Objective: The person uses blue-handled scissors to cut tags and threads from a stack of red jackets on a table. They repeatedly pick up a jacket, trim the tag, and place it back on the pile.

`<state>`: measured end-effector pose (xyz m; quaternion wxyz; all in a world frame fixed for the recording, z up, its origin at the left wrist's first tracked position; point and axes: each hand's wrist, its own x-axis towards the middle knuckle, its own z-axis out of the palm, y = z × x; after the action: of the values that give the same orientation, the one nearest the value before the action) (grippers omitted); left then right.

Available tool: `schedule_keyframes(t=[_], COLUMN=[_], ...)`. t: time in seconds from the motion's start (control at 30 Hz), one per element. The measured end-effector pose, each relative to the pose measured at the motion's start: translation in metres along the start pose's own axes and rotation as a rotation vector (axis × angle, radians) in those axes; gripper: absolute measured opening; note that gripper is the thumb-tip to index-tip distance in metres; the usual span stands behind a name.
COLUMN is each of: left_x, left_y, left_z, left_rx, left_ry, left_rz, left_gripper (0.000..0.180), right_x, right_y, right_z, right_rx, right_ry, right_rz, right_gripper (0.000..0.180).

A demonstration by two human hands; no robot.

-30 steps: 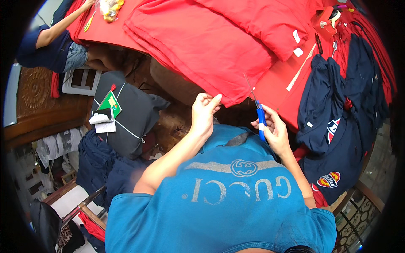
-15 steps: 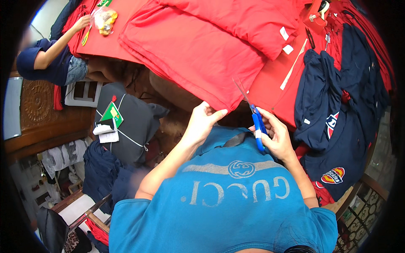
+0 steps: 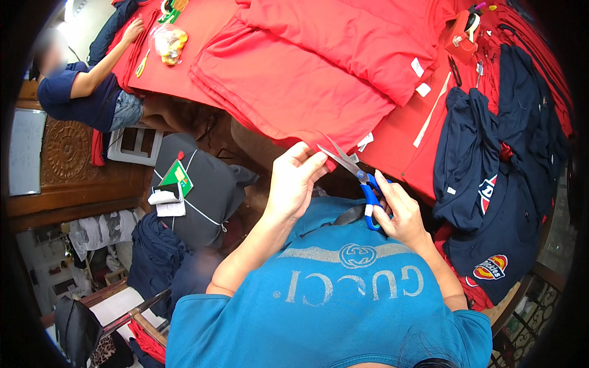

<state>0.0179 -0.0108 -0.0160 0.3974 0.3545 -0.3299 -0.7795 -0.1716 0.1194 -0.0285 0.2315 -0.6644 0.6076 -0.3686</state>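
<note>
Red garments (image 3: 294, 80) lie stacked on the table, their near edge hanging toward me. My left hand (image 3: 296, 178) pinches the near corner of the lowest red cloth. My right hand (image 3: 399, 208) grips scissors with blue handles (image 3: 371, 196). Their metal blades stand parted at the cloth edge, just right of my left fingertips. Whether they touch a thread there is too small to tell. White tags (image 3: 365, 141) stick out beside the blades.
Dark navy garments (image 3: 469, 147) hang over the table's right side. A red tape dispenser (image 3: 463, 37) stands at the back right. At the far left another person (image 3: 86, 92) reaches over the table, near yellow scissors (image 3: 142, 64). A tied dark bundle (image 3: 199, 193) sits left of me.
The scissors have swung left, their blades opening beside my left hand at the cloth corner. White tags now show at the cloth edge. The whole view has shifted slightly.
</note>
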Motion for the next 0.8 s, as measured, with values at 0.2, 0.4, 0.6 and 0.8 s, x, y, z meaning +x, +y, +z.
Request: schedule_keyframes(t=[0.2,0.4,0.6,0.8], left_x=[-0.001,-0.003,-0.009,-0.006], left_y=[0.001,-0.002,-0.004,-0.002], left_z=[0.0,-0.002,-0.003,0.003], left_rx=[-0.016,0.005,0.123,-0.024], left_ry=[0.014,0.046,0.028,0.074], left_rz=[-0.011,0.031,0.041,0.049], left_gripper=[0.022,0.025,0.032,0.012], right_x=[0.006,0.006,0.018,0.017], right_y=[0.003,-0.001,-0.01,0.012], right_z=[0.002,0.0,-0.002,0.01], right_rx=[0.095,0.15,0.166,0.299], right_ry=[-0.002,-0.061,-0.095,-0.092], right_rz=[-0.018,0.01,0.083,0.117], right_gripper=[0.057,0.055,0.056,0.057])
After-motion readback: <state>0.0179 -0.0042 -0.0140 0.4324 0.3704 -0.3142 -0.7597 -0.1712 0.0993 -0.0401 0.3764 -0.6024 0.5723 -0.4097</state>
